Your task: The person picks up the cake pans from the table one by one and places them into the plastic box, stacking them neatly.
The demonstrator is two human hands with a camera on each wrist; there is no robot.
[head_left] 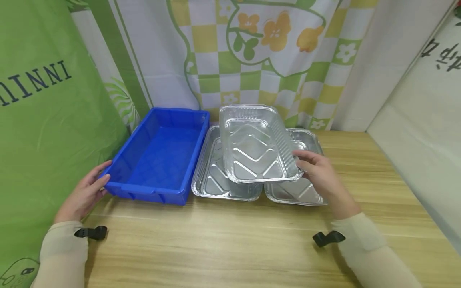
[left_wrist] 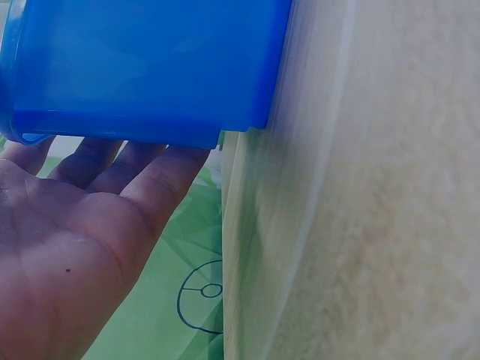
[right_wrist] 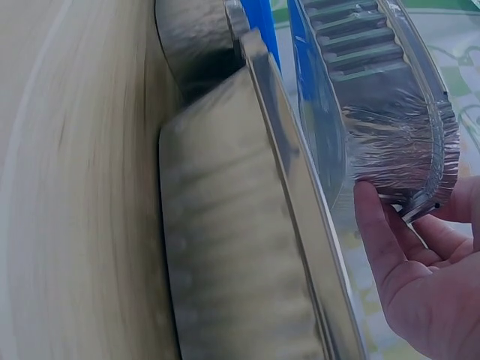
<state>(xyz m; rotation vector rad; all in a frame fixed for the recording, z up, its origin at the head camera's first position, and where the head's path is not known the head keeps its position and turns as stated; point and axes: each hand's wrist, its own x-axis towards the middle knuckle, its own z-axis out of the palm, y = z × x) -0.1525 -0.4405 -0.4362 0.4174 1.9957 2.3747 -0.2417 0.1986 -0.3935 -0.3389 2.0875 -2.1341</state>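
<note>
My left hand is at the near left corner of a blue plastic bin. Its thumb lies at the corner rim, and the fingers reach along the outer wall. My right hand pinches the near right corner of a foil tray, raised above two other foil trays. In the right wrist view, fingers lie under the raised tray's corner. Partly covered by it, the left foil tray and the right foil tray stand on the table.
The blue bin stands left of the foil trays on a wooden table. A patterned curtain hangs close behind them. Green fabric borders the left side, and a pale sheet hangs on the right.
</note>
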